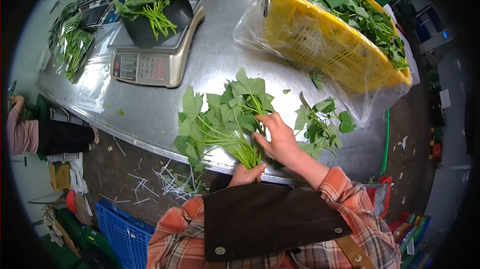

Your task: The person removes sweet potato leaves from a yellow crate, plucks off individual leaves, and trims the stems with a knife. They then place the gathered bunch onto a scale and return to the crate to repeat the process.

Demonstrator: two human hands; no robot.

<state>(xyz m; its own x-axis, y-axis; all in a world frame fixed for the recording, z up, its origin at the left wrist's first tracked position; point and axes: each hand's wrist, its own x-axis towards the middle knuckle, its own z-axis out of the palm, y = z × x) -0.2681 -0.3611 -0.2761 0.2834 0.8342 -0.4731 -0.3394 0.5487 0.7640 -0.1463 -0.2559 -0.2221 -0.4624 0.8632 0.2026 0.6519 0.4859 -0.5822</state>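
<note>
My left hand [247,174] is closed around the cut stems of a bunch of leafy greens [225,119], close to the table's front edge. The leaves fan out away from me over the metal top. At the bunch's right side is my right hand [280,140], thumb and fingers apart, fingertips against the leaves and upper stems. Just right of that hand, a few loose leafy sprigs [322,124] lie on the table.
A scale [150,68] carries greens [152,9] in a black holder. Packed greens [77,51] lie left beside clear plastic bags [95,86]. A tilted yellow crate [320,39] with greens stands right, plastic around it. Another person [42,129] is at far left; a blue crate [122,231] is below.
</note>
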